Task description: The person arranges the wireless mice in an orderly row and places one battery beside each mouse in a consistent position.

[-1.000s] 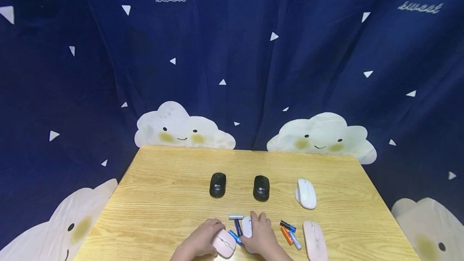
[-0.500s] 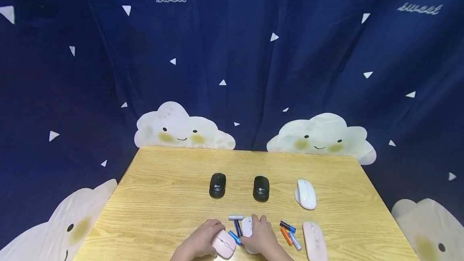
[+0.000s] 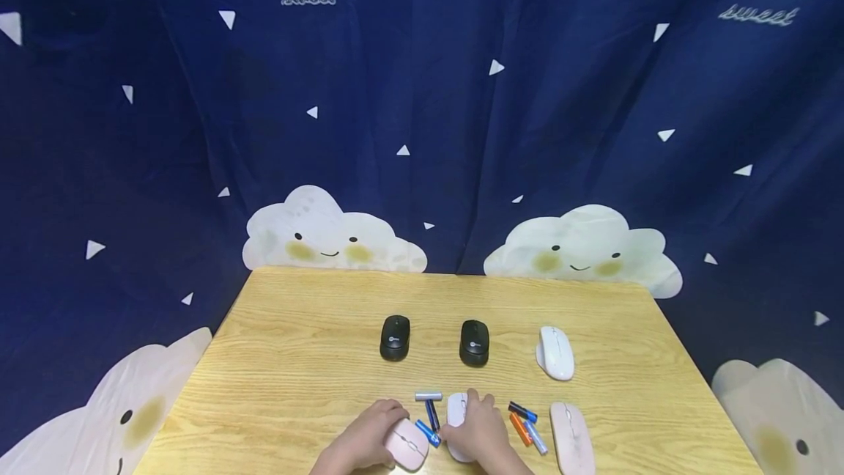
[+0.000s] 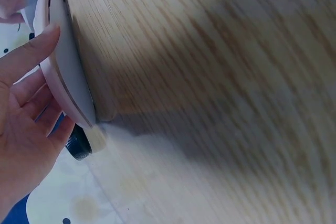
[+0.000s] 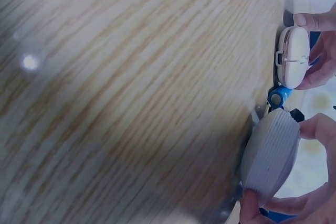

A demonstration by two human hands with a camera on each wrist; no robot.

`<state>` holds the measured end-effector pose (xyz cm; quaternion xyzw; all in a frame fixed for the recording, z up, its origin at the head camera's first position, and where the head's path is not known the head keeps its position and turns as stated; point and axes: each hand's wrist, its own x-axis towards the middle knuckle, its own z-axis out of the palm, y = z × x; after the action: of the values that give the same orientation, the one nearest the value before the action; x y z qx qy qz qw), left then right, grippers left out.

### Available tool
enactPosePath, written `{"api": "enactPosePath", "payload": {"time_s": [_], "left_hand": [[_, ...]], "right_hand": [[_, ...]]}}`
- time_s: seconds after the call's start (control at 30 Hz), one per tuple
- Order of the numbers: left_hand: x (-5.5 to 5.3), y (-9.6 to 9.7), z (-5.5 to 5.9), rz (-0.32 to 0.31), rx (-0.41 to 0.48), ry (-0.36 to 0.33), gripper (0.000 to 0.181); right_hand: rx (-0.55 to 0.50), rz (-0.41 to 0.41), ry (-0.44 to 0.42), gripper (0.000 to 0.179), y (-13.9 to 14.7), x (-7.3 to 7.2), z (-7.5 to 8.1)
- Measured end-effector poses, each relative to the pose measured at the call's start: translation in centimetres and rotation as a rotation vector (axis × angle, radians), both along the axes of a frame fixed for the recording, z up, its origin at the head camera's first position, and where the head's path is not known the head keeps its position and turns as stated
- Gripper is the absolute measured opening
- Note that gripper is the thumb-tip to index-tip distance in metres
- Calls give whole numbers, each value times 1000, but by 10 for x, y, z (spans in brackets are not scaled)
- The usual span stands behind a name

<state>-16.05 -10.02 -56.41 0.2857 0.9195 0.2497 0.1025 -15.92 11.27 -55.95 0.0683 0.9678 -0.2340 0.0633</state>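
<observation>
My left hand (image 3: 365,437) grips a pale pink computer mouse (image 3: 406,446) from its left side. In the left wrist view, the thumb and fingers span the pink mouse (image 4: 60,72) close to the wooden table. My right hand (image 3: 481,431) holds a white computer mouse (image 3: 456,413) and partly covers it. The right wrist view has thumb and fingers at opposite sides of that white mouse (image 5: 270,153). Between the two mice lie a blue battery-like cylinder (image 3: 427,432) and a dark one (image 3: 431,415). A silver one (image 3: 428,395) lies just beyond.
Two black mice (image 3: 395,338) (image 3: 475,343) and another white mouse (image 3: 556,353) stand farther back on the table (image 3: 297,358). Right of my right hand are a dark-blue cylinder (image 3: 523,411), an orange one (image 3: 521,429), a pale blue one (image 3: 536,437) and a long pink mouse (image 3: 572,438).
My right hand has shifted a little to the right with the white mouse, widening its gap from the dark cylinder. My left hand and the pink mouse stay nearly in place.
</observation>
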Motion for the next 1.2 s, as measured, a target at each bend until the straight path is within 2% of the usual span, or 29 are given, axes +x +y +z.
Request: {"api": "enactPosePath", "payload": {"time_s": [0.2,0.47,0.63,1.0,1.2], "left_hand": [[0,0,1,3,7,-15,68],[1,0,0,1,-3,12,67],[2,0,-1,1,-5,20,67],[1,0,-3,-25,7,83,62],[2,0,-1,-18,-26,132,56]], "right_hand": [[5,-38,39,81,5,3,1],[-2,-80,-60,84,12,-2,-2],[1,-94,-72,84,14,-3,-4],[-1,-81,-76,81,14,-1,-3],[-5,-75,-62,81,15,-1,-4]]}}
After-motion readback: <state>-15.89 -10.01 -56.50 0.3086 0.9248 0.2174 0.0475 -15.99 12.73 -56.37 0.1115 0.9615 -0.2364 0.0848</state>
